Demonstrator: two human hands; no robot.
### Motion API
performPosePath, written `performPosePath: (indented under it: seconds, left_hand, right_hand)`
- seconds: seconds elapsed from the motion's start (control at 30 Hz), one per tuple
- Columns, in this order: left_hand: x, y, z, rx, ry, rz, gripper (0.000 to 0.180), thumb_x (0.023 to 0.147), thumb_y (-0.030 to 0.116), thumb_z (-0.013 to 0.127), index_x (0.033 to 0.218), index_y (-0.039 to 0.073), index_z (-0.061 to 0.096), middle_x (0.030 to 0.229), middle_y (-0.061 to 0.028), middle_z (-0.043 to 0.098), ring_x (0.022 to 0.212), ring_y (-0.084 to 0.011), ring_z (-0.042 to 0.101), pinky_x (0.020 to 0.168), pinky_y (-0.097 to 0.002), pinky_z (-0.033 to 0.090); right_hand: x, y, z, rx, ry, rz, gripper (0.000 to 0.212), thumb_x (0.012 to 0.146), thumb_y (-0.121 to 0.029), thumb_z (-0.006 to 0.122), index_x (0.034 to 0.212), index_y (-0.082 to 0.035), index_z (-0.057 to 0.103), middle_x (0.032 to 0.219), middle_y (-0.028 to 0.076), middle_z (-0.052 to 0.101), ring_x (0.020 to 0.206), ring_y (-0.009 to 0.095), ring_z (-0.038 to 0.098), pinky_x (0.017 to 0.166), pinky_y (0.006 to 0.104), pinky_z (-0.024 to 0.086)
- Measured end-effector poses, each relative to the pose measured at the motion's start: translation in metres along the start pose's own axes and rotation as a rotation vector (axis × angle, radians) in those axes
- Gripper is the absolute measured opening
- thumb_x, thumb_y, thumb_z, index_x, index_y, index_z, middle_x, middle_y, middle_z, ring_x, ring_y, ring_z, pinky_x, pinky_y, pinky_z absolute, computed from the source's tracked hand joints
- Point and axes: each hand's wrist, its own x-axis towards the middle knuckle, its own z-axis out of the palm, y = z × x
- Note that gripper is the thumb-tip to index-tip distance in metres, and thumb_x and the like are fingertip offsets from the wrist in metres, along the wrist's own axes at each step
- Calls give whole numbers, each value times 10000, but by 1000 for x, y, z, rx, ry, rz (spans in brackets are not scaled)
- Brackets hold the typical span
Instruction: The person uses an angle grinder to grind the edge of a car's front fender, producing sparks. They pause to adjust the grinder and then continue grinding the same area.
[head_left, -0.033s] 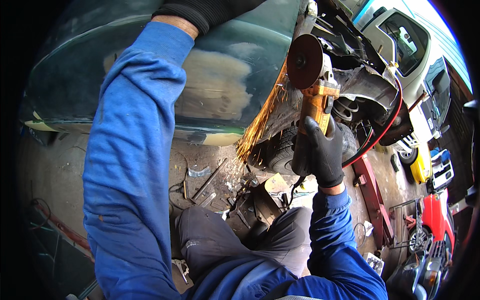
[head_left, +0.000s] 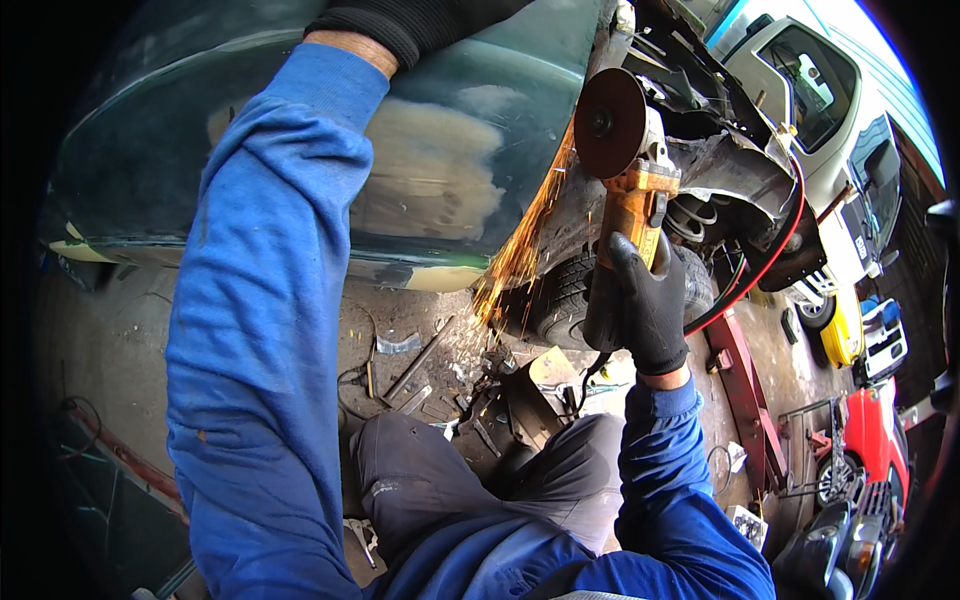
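My right hand (head_left: 650, 310), in a black glove, is wrapped round the body of an orange and black angle grinder (head_left: 632, 215). Its reddish-brown disc (head_left: 606, 125) is up beside the edge of a dark green car panel (head_left: 530, 75). Orange sparks (head_left: 522, 245) stream down and to the left along that edge. Where the disc meets metal is hidden. At the top edge of the view, my gloved left hand (head_left: 420, 22) lies over the panel, its fingers cut off by the frame. Beige filler patches (head_left: 430, 170) mark the panel.
Torn bodywork (head_left: 735, 165) and a tyre (head_left: 565, 300) lie beyond the grinder. A red hose (head_left: 750, 280) curves to its right, near a red steel beam (head_left: 745, 400). Metal scraps (head_left: 420, 365) litter the floor before my knees. More vehicles, including a red car (head_left: 872, 430), stand at right.
The spray of sparks has shifted slightly in shape. Both hands and the grinder keep their places.
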Motion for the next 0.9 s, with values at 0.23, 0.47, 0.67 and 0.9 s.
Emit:
performPosePath:
  seconds: [0.23, 0.47, 0.67, 0.9]
  left_hand:
    - [0, -1, 1, 15, 24, 17, 466, 1047, 465, 758, 1200, 34, 846, 1196, -180, 832, 1185, -392, 755, 1116, -504, 565]
    - [2, -3, 0, 7, 4, 4, 459, 1046, 464, 761, 1204, 42, 847, 1200, -178, 833, 1191, -390, 755, 1117, -503, 564]
    - [1, -3, 2, 28, 50, 36, 464, 1042, 463, 767, 1201, 34, 846, 1189, -179, 834, 1185, -393, 757, 1116, -500, 566]
    - [3, -2, 0, -12, 11, 12, 461, 1035, 463, 776, 1181, 31, 843, 1179, -179, 833, 1178, -391, 758, 1114, -498, 566]
  right_hand:
    - [3, 3, 0, 2, 19, -10, 422, 1096, -366, 771, 1311, -19, 666, 978, 68, 743, 754, 164, 742, 664, 337, 610]
    - [7, 3, -1, 12, 9, -9, 425, 1090, -372, 778, 1295, -18, 662, 904, 73, 732, 716, 177, 740, 646, 337, 610]
    - [8, -1, -2, -16, -2, -9, 413, 1095, -355, 775, 1309, -20, 663, 918, 71, 734, 726, 169, 742, 648, 330, 607]
    - [7, -5, 1, -4, 7, -33, 420, 1103, -351, 759, 1347, -21, 674, 939, 46, 738, 746, 146, 728, 667, 314, 592]
